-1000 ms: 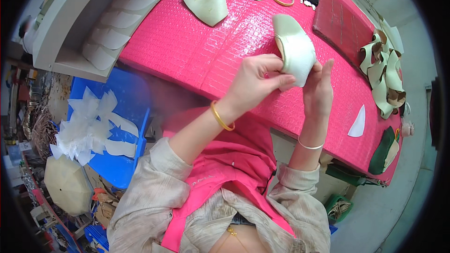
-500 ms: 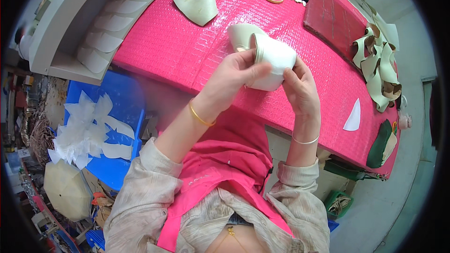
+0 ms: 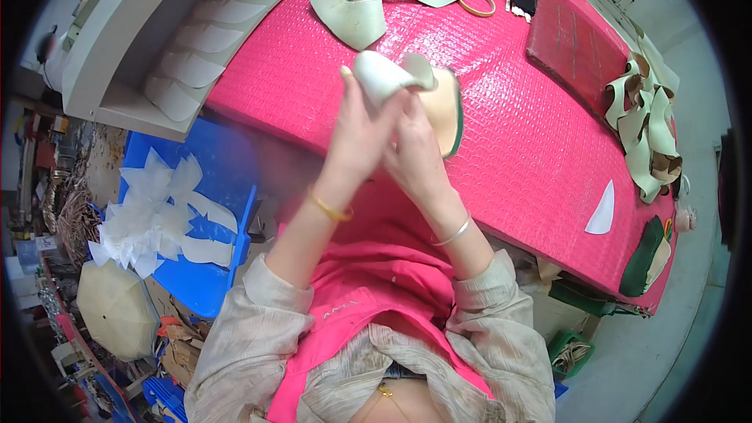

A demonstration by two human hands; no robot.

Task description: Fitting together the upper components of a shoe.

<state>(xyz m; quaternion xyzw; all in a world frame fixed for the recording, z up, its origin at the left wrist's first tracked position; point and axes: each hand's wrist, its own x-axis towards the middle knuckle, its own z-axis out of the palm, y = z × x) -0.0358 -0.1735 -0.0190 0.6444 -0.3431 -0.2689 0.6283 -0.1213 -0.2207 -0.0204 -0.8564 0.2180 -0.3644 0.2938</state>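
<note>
A white, curved shoe upper is held over the near edge of the pink table, between my two hands. My left hand grips it from the left, thumb up along its side. Close against it, my right hand pinches the upper's lower edge with bent fingers, which are partly hidden. Just right of the hands shows a beige lining piece with a dark green edge; I cannot tell whether it belongs to the held upper or lies on the table.
Pale shoe uppers lie at the far side beside a tape ring. A red board, more uppers and a white cut piece are to the right. A blue chair at left holds white pieces; a grey shelf stands behind it.
My hands have turned the white upper and drawn close together, the right hand moving left beside the left one. The beige piece with the green edge has come into sight.
</note>
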